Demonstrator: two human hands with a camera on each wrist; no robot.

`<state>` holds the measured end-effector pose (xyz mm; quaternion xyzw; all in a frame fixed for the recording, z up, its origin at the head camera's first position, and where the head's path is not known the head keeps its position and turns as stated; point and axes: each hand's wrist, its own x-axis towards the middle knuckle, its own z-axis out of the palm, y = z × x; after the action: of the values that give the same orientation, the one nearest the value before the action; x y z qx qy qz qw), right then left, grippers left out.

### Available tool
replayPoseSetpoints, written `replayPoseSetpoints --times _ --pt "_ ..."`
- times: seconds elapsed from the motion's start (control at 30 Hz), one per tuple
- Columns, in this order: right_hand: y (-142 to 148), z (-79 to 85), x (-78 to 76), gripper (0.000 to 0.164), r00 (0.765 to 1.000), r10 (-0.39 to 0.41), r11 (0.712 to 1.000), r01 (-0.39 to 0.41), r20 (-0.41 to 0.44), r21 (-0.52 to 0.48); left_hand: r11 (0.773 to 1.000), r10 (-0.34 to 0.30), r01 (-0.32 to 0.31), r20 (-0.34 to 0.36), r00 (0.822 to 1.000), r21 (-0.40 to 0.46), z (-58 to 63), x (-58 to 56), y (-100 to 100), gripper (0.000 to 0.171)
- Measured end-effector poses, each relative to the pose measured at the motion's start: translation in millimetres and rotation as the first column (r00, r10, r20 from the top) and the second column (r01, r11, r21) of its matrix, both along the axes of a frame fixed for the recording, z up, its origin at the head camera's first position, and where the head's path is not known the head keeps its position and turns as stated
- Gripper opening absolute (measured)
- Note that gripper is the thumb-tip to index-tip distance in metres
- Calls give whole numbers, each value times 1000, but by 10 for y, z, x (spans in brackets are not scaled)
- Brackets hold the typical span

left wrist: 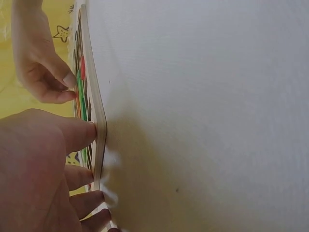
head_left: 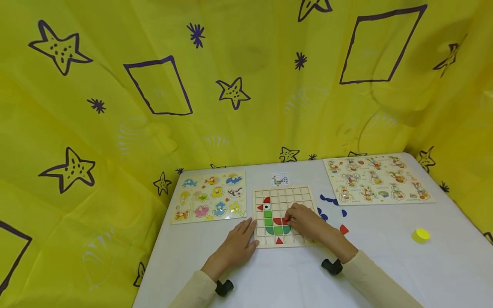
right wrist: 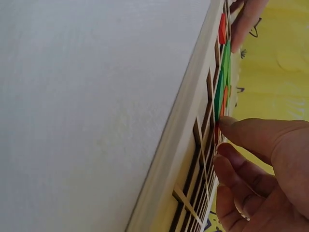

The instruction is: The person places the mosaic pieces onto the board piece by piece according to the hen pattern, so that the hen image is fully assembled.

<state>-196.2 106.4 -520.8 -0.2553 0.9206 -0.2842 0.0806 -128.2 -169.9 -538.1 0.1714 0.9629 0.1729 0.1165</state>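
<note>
The right hand (head_left: 306,220) is pinching a small red flat puzzle piece (head_left: 285,221) between thumb and fingertips and holding it over the pale wooden grid board (head_left: 304,194), low and right of centre in the head view. The piece is sitting just right of the red and green shapes already laid in the board's cells, directly under the fingertips, so this hand is the nearer one by far. In the right wrist view the thumb and forefinger are closing on the red piece (right wrist: 217,131) right at the grid's surface.

The left hand (head_left: 240,239) is lying flat on the white counter (head_left: 385,256), fingers straight and together, their tips pressing against the board's left edge (left wrist: 100,145).

Loose dark blue pieces (head_left: 327,199) and a red triangle (head_left: 343,229) are lying right of the board, a yellow round disc (head_left: 421,235) farther right.
</note>
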Motion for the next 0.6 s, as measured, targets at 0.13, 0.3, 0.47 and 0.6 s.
replayPoseSetpoints --times 0.13,0.3,0.47,0.6 --pt "154 29 4 8 1000 -23 1000 23 7 17 1000 1 -1 0 1000 -4 -3 2 -3 69" --pt "526 109 55 14 997 -66 998 65 45 16 1000 2 -2 7 1000 -12 7 11 7 69" --pt "955 179 161 21 989 -129 991 127 69 29 1000 9 -9 11 1000 -14 9 21 10 69" --pt "1214 178 244 27 982 -164 986 159 95 57 1000 14 -14 15 1000 -8 8 21 12 69"
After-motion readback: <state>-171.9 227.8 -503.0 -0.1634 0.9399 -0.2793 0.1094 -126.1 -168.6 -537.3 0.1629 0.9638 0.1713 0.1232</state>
